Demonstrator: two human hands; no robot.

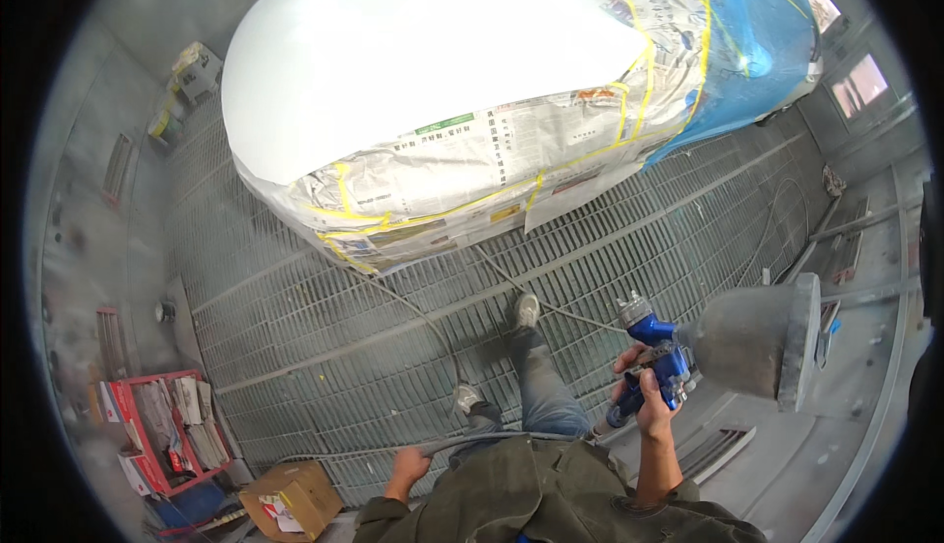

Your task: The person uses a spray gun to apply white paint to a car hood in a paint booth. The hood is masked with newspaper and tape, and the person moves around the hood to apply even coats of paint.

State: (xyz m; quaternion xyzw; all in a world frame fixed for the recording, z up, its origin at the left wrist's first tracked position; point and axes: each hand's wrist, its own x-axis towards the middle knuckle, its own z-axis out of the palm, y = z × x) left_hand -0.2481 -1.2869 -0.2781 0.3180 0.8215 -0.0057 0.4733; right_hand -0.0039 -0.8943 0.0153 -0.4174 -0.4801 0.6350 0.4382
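In my right hand [651, 400] is a blue spray gun [671, 366], its handle wrapped by my fingers. A large grey cup [752, 341] is attached to the gun and tilts over to the right. My left hand [411, 464] is closed round a grey air hose [462, 439] in front of my waist. Ahead stands a car with a glossy white painted panel [413, 51]. Newspaper sheets [442, 164] held by yellow tape [472, 206] cover its lower side. The car's body at the right is blue [752, 41].
Underfoot is a metal grate floor [295, 317], with the hose lying across it. At lower left stand a red rack [167, 425] of papers and a cardboard box [292, 499]. Buckets [165, 127] and a stool-like stand [197, 69] are at far left. Grey walls curve round.
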